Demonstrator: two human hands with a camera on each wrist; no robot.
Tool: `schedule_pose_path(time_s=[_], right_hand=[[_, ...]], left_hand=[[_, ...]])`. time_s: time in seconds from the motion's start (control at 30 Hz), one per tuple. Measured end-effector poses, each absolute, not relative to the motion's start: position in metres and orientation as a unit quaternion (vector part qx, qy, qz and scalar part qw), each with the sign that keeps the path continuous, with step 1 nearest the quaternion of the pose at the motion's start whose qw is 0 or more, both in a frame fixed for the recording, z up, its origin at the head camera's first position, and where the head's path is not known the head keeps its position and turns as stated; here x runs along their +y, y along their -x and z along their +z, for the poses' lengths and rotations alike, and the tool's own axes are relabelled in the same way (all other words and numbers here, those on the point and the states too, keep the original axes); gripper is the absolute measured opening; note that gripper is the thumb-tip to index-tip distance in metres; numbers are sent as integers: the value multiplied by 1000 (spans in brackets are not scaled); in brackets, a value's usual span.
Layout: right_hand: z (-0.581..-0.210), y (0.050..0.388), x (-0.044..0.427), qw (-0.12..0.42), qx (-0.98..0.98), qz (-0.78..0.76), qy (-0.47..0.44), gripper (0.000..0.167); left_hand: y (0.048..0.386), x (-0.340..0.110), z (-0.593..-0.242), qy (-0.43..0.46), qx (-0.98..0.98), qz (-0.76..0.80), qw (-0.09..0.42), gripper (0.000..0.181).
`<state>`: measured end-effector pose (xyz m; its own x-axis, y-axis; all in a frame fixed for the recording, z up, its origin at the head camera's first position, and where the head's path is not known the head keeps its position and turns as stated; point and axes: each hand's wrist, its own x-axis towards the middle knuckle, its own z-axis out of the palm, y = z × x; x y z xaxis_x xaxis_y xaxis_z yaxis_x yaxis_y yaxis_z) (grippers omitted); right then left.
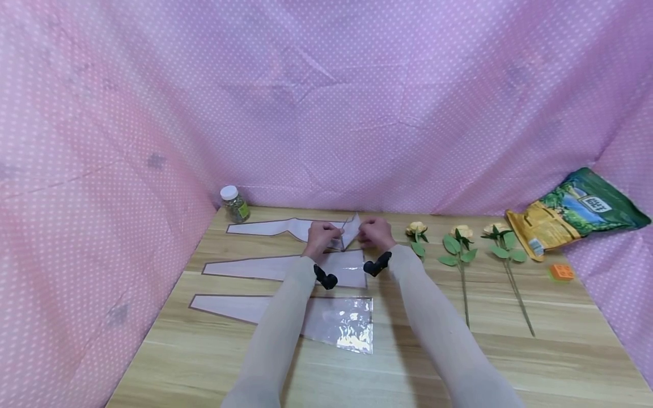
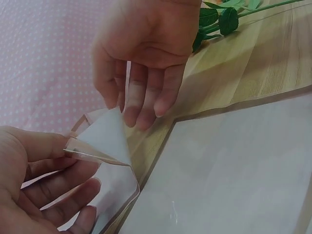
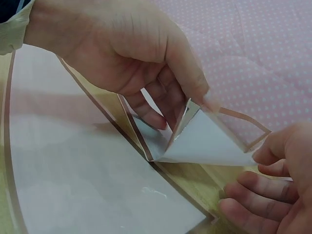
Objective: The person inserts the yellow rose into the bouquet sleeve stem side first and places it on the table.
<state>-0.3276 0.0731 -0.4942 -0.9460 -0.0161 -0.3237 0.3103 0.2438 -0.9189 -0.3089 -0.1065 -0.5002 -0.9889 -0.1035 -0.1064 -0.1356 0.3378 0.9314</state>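
Note:
Three tapered white flower sleeves with brown borders lie on the wooden table, one behind another. My left hand (image 1: 321, 237) pinches the wide mouth of the farthest sleeve (image 1: 265, 228) between thumb and index finger. At the same mouth, my right hand (image 1: 376, 231) pinches the other edge. Between the hands a corner of the film (image 2: 109, 134) stands folded up in a white triangle, also clear in the right wrist view. Below my wrists lies the middle sleeve (image 1: 245, 267), flat, and nearer still the front sleeve (image 1: 229, 305), shiny at its wide end.
A white-capped jar (image 1: 236, 205) stands at the back left. Right of my hands lie three yellow artificial roses, the middle one (image 1: 461, 243) beside the others. Farther right are a green-and-yellow bag (image 1: 571, 209) and an orange block (image 1: 562, 272). A pink dotted cloth (image 1: 326, 113) hangs behind the table.

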Motion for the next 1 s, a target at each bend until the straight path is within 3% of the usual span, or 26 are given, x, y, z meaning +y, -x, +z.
schedule_pose_path(time_s=[0.77,1.0], right_hand=[[-491,326,76,132,798,-584,-69,22],[-485,321,76,110,803,-583,-47,26]], left_hand=[[304,-88,-498,7,868,497,-15,15],[303,-85,-498,11,882,471,-18,15]])
